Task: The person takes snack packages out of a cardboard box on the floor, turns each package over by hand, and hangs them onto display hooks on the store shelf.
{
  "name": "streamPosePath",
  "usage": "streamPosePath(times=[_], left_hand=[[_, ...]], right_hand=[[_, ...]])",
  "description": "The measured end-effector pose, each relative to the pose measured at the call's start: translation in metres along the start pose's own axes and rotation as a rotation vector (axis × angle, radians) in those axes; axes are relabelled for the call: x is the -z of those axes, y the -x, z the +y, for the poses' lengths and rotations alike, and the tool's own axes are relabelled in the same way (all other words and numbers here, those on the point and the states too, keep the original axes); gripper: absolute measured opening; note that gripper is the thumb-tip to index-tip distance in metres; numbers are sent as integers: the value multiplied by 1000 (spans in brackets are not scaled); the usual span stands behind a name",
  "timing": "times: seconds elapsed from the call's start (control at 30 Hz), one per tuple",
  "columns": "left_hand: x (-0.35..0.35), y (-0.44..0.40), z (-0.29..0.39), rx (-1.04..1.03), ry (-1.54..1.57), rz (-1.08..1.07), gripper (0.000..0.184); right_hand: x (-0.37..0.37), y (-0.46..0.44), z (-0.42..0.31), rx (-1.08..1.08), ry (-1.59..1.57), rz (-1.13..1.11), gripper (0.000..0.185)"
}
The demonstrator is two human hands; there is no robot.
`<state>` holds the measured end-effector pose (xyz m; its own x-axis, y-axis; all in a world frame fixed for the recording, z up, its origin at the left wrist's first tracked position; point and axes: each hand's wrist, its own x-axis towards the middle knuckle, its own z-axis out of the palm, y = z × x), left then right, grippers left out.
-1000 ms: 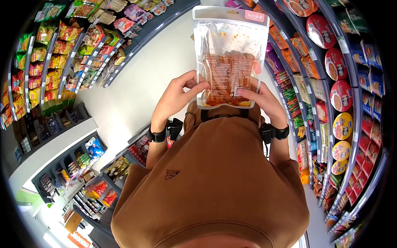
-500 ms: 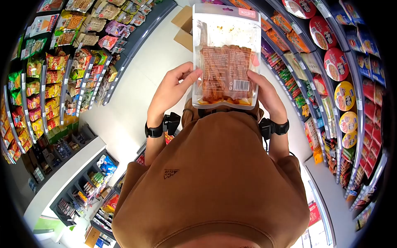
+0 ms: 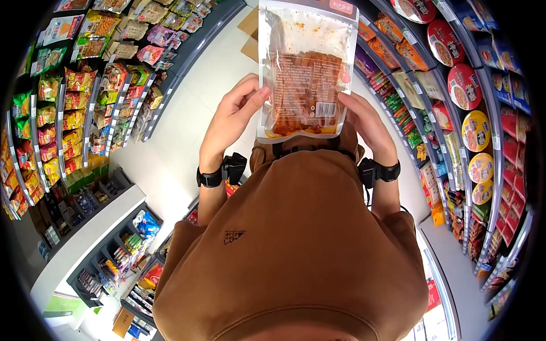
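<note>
Centrally, at the top of the head view, a clear-fronted packet (image 3: 307, 85) of reddish-brown food is held upright in the frame, its barcode at the lower right. The left hand (image 3: 233, 111) grips its left edge, and the right hand (image 3: 367, 119) its right edge, the fingers of both closed on the packet. Snack bags (image 3: 74, 119) fill the upper left; round tubs (image 3: 475, 131) line shelves at right.

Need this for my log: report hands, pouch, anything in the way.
Left hand, right hand on opposite sides of pouch. Barcode facing wearer. No obstruction seen.
</note>
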<state>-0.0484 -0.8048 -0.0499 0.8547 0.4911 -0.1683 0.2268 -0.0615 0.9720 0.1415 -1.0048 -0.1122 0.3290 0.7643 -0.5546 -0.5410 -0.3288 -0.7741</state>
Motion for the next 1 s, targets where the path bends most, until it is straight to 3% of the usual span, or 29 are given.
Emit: streamPosePath(times=[0.2,0.4,0.57,0.73,0.93,1.0], left_hand=[[5,5,2,96,-40,-31,21],[13,13,5,-14,-182,-42,20],[13,27,7,75,-94,11,23],[8,38,9,110,-23,67,25],[7,48,0,71,22,107,25],[2,51,3,53,40,130,25]], right_hand=[[-8,6,-21,38,9,-95,40],[-13,-4,-27,18,43,-143,44],[-12,-21,-21,50,191,-230,44],[-27,-20,-28,121,125,-273,45],[-30,-18,-32,65,199,-384,40],[-32,-18,-30,145,247,-347,36]])
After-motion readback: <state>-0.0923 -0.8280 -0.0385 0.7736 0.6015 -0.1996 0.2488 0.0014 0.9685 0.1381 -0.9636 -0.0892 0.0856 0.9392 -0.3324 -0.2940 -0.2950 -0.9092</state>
